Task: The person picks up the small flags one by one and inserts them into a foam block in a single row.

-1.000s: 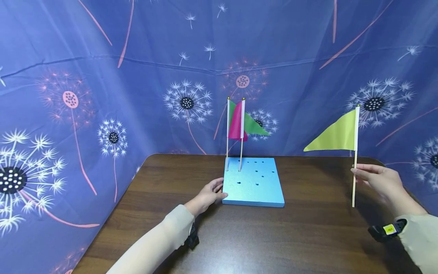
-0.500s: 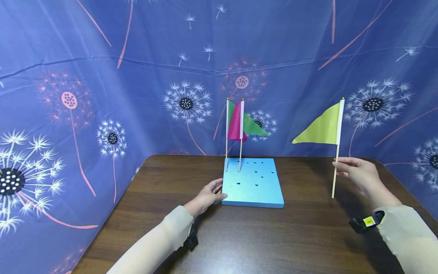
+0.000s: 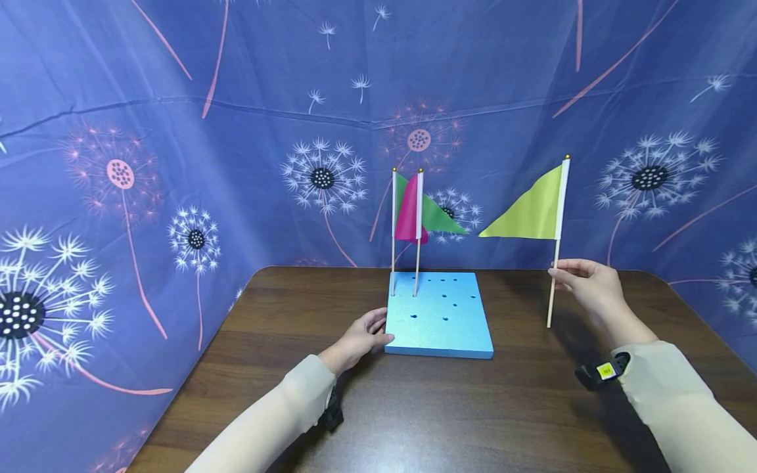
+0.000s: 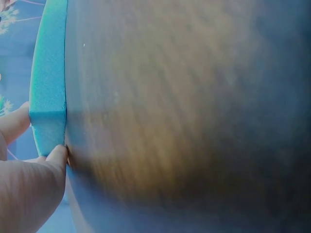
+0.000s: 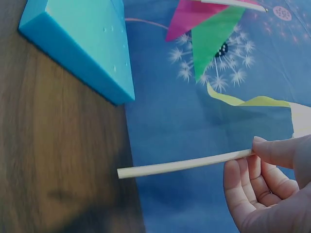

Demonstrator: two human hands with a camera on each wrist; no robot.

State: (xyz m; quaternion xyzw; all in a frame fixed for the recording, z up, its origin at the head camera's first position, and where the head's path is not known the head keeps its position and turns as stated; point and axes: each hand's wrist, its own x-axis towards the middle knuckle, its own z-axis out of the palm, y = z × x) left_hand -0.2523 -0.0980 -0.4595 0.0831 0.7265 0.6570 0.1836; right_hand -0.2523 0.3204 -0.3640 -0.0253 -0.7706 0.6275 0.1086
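Note:
My right hand (image 3: 593, 289) pinches the thin wooden stick of a yellow-green triangular flag (image 3: 535, 209) between thumb and fingers. The flag is held up in the air to the right of a blue board (image 3: 426, 338), nearly upright, and its bare lower stick end (image 5: 127, 173) points down, touching nothing. At the board's left side, my left hand (image 3: 357, 336) holds the edge near the front corner, with fingertips against it in the left wrist view. A pink flag (image 3: 408, 213) and a green flag (image 3: 442, 219) stand upright in holes toward the board's back left.
The board has several other small round holes. It lies flat on a dark brown wooden table (image 3: 284, 315). Behind and at the sides hangs a blue cloth (image 3: 248, 164) with dandelion prints.
My right hand has moved left toward the board, carrying the yellow-green flag, which now tilts slightly and sits higher. The left hand and the board have stayed in place.

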